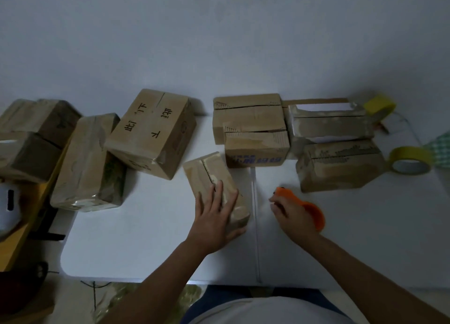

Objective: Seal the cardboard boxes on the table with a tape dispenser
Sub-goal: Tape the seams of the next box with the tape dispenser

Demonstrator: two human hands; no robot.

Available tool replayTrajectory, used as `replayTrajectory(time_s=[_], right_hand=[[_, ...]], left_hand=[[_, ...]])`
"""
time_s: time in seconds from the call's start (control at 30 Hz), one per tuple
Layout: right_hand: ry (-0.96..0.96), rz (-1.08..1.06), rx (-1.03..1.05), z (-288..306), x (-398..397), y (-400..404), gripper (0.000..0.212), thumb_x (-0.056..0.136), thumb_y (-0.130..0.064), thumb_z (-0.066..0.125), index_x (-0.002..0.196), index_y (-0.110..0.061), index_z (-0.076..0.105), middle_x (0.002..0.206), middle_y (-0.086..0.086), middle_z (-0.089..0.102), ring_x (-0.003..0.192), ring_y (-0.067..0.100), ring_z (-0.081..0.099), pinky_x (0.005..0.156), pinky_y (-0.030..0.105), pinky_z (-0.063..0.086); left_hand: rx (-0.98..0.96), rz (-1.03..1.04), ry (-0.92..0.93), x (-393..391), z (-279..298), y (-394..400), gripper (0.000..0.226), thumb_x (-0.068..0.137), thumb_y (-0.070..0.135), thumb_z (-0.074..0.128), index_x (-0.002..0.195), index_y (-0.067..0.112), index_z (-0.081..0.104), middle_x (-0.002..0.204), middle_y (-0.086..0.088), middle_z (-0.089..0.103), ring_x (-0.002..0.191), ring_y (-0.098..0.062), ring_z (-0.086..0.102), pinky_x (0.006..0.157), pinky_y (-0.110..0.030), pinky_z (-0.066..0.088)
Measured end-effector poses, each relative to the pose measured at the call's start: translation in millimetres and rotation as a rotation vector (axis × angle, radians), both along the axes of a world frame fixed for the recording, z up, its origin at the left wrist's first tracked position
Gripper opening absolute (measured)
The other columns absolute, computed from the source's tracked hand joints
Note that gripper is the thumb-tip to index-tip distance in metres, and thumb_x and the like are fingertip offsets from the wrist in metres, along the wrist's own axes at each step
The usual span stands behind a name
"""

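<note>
Midway: we're on the small box, several still unsealed.
Left hand (214, 210) lies flat-fingered on small box (214, 177); right hand (291, 214) grips orange tape dispenser (314, 212); right-side boxes (338, 165) show open seams, left boxes (90, 162) look taped.

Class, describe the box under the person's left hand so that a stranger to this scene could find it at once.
Start at the white table and find the seam running down its middle. Just left of that seam, nearest the person, lies a small cardboard box with the left hand resting flat on it. Unlike its neighbours, it stands alone, angled, with an open slit along its top.
</note>
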State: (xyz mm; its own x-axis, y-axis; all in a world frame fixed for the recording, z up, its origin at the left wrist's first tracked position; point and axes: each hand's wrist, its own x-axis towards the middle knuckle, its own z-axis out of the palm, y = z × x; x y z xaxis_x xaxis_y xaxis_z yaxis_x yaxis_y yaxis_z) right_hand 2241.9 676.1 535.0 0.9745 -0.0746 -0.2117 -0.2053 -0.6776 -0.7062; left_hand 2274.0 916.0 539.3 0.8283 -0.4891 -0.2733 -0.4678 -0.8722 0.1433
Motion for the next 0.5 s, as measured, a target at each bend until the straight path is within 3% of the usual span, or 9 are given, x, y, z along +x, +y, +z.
replayTrajectory(time_s=[0.13, 0.2, 0.27, 0.33, 0.5], right_hand=[[0.078, -0.197, -0.201, -26, -17, -34, 0.021, 0.096, -0.02, 0.055, 0.092, 0.0, 0.057, 0.09, 0.015, 0.057, 0.085, 0.029, 0.055, 0.071, 0.032, 0.037], [0.145, -0.223, -0.189, -35, -24, -37, 0.024, 0.094, -0.024, 0.059, 0.085, -0.003, 0.051, 0.084, 0.012, 0.053, 0.082, 0.028, 0.052, 0.067, 0.035, 0.039], [0.231, -0.189, -0.154, -42, -26, -34, 0.03, 0.092, -0.03, 0.063, 0.08, -0.009, 0.044, 0.075, 0.005, 0.047, 0.071, 0.022, 0.05, 0.056, 0.029, 0.032], [0.293, -0.165, -0.154, -46, -24, -32, 0.032, 0.091, -0.031, 0.063, 0.081, -0.012, 0.041, 0.072, 0.001, 0.043, 0.065, 0.016, 0.046, 0.053, 0.026, 0.03], [0.368, -0.095, -0.308, -44, -18, -37, 0.02, 0.099, -0.027, 0.049, 0.096, -0.008, 0.042, 0.095, 0.01, 0.055, 0.085, 0.026, 0.057, 0.067, 0.033, 0.04]], left_hand=[[0.052, -0.115, -0.083, 11, -6, 4, 0.085, 0.088, 0.078, 0.014, 0.153, 0.033, -0.02, 0.16, -0.014, -0.026, 0.147, -0.034, -0.025, 0.118, -0.06, -0.002], [0.031, -0.135, -0.099, 13, -8, 6, 0.084, 0.091, 0.076, 0.018, 0.156, 0.031, -0.011, 0.162, -0.016, -0.02, 0.148, -0.034, -0.022, 0.119, -0.06, 0.0], [-0.002, -0.14, -0.12, 13, -10, 10, 0.082, 0.094, 0.073, 0.024, 0.158, 0.03, -0.004, 0.163, -0.016, -0.015, 0.15, -0.033, -0.016, 0.12, -0.057, 0.001], [-0.025, -0.137, -0.142, 10, -12, 16, 0.077, 0.097, 0.069, 0.028, 0.158, 0.03, 0.002, 0.165, -0.011, -0.01, 0.152, -0.03, -0.01, 0.12, -0.056, 0.004], [-0.038, -0.134, -0.12, -3, -15, 33, 0.064, 0.103, 0.055, 0.025, 0.158, 0.032, 0.001, 0.166, 0.008, -0.005, 0.153, -0.023, -0.006, 0.119, -0.057, 0.008]])
